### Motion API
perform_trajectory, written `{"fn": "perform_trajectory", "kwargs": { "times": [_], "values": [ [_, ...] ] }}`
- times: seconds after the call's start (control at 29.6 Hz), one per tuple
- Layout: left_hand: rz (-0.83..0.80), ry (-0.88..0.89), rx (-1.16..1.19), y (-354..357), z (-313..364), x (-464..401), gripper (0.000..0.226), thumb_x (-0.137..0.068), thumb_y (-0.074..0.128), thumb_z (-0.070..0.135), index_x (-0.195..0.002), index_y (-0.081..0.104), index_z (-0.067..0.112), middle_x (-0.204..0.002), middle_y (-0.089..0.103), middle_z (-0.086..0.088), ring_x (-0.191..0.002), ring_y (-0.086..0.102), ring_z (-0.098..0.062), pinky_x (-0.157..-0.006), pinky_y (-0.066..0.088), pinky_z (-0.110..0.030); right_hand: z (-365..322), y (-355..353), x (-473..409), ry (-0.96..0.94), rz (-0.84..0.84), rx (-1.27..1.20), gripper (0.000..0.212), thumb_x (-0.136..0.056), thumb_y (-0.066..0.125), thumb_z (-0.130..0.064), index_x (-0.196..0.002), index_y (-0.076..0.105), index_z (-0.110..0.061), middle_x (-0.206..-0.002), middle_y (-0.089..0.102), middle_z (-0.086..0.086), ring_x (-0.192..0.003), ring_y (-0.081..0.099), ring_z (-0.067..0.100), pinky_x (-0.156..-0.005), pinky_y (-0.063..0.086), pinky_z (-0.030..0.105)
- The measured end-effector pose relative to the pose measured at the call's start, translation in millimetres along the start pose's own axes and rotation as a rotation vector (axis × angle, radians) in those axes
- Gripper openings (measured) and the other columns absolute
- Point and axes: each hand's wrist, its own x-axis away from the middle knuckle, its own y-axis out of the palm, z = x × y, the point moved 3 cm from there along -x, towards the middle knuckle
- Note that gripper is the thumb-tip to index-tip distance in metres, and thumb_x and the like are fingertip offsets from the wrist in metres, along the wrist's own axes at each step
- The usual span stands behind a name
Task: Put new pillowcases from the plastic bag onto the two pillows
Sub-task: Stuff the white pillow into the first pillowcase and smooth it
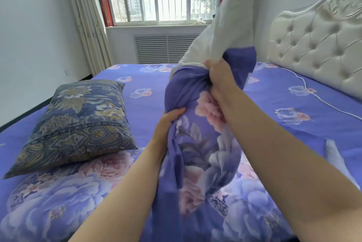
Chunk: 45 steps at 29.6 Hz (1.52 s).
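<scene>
Head view: the white bare pillow (225, 26) stands up off the bed, its lower half already inside the purple floral cotton pillowcase (197, 124), its top half still poking out toward the window. The right hand (219, 77) is clenched round the bunched case opening where it meets the pillow; the left hand (168, 122) grips the case lower down its left side. Risk here, I'd say: the fabric is gathered thick under the right hand, so a hard tug could drag the pillow back out or leave it twisted inside, with the corners unfilled. Held aloft, the floppy top could also fold over and jam at the mouth. The second pillow, in a dark blue paisley case (78, 122), lies on the purple floral bedsheet (293, 104) to the left, well apart and not yet changed. No plastic bag in view.
</scene>
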Motion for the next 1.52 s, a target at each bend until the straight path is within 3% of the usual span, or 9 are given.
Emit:
{"fn": "perform_trajectory", "kwargs": {
  "times": [0.2,0.37,0.51,0.78,0.91,1.08,1.21,1.38,1.52],
  "values": [
    [0.288,0.032,0.057,-55,-25,-16,0.022,-0.097,0.042,0.004,-0.091,0.063,0.007,-0.081,0.071,-0.003,-0.074,0.067,-0.008,-0.067,0.052,-0.017,41,75,-35,0.051,-0.515,0.456,0.041,-0.090,0.056,-0.007,-0.127,0.048,-0.022,-0.086,0.059,0.006,-0.070,0.058,0.014,-0.069,0.054,0.026],
    [0.395,-0.238,0.175,-138,-75,-7,0.052,-0.095,0.038,0.023,-0.062,0.074,0.006,-0.063,0.070,-0.011,-0.055,0.068,-0.022,-0.049,0.054,-0.027,119,1,-28,0.089,-0.425,0.957,0.045,-0.092,0.058,-0.024,-0.135,0.050,-0.011,-0.092,0.065,0.006,-0.077,0.058,0.013,-0.078,0.047,0.028],
    [0.612,-0.398,-0.094,-205,-98,-1,0.037,-0.100,0.036,0.019,-0.078,0.060,0.001,-0.047,0.062,-0.010,-0.038,0.060,-0.019,-0.063,0.047,-0.033,167,-114,-9,0.346,-0.297,1.238,0.053,-0.089,0.059,-0.042,-0.130,0.052,-0.010,-0.128,0.055,0.016,-0.120,0.051,0.029,-0.102,0.039,0.037],
    [0.568,-0.475,-0.609,-206,-91,-29,0.077,-0.091,0.037,0.063,-0.142,0.037,0.004,-0.141,0.045,-0.019,-0.128,0.045,-0.033,-0.110,0.034,-0.042,206,-203,75,1.089,-0.201,0.509,0.089,-0.055,0.051,-0.089,-0.115,0.062,-0.024,-0.119,0.066,0.007,-0.097,0.067,0.021,-0.079,0.052,0.035],
    [0.451,-0.630,-0.620,-217,-100,6,0.074,-0.082,0.043,0.072,-0.127,0.057,0.014,-0.124,0.062,-0.010,-0.116,0.056,-0.026,-0.104,0.041,-0.041,199,-223,99,1.183,-0.293,0.433,0.082,-0.052,0.056,-0.087,-0.092,0.076,-0.019,-0.090,0.074,0.010,-0.079,0.071,0.024,-0.061,0.055,0.029],
    [0.474,-0.674,-0.485,-208,-111,52,0.028,-0.090,0.050,0.031,-0.103,0.065,0.012,-0.079,0.071,-0.007,-0.064,0.067,-0.021,-0.051,0.053,-0.026,183,-235,119,1.084,-0.343,0.419,0.064,-0.054,0.069,-0.073,-0.086,0.067,-0.018,-0.074,0.067,0.008,-0.060,0.063,0.022,-0.057,0.046,0.029],
    [0.371,-0.471,-0.362,-178,-115,70,0.032,-0.083,0.037,-0.013,-0.100,0.061,0.000,-0.074,0.070,-0.013,-0.063,0.068,-0.023,-0.061,0.057,-0.030,160,-208,132,0.956,-0.360,0.181,0.046,-0.063,0.071,-0.060,-0.080,0.073,-0.017,-0.082,0.068,0.016,-0.073,0.066,0.028,-0.063,0.053,0.031],
    [0.330,-0.285,-0.381,-164,-87,83,0.046,-0.077,0.031,-0.019,-0.099,0.061,0.008,-0.074,0.072,-0.009,-0.061,0.068,-0.019,-0.055,0.056,-0.026,128,-194,145,0.781,-0.432,0.320,0.050,-0.066,0.077,-0.027,-0.104,0.066,0.003,-0.102,0.062,0.029,-0.093,0.058,0.039,-0.084,0.045,0.054],
    [0.423,-0.342,-0.589,-189,-63,95,0.024,-0.088,0.039,-0.008,-0.084,0.057,0.006,-0.051,0.065,-0.001,-0.046,0.062,-0.009,-0.042,0.049,-0.019,102,-222,142,0.818,-0.256,0.314,0.002,-0.073,0.069,-0.016,-0.072,0.071,-0.016,-0.066,0.050,0.015,-0.052,0.044,0.021,-0.052,0.032,0.020]
  ]
}}
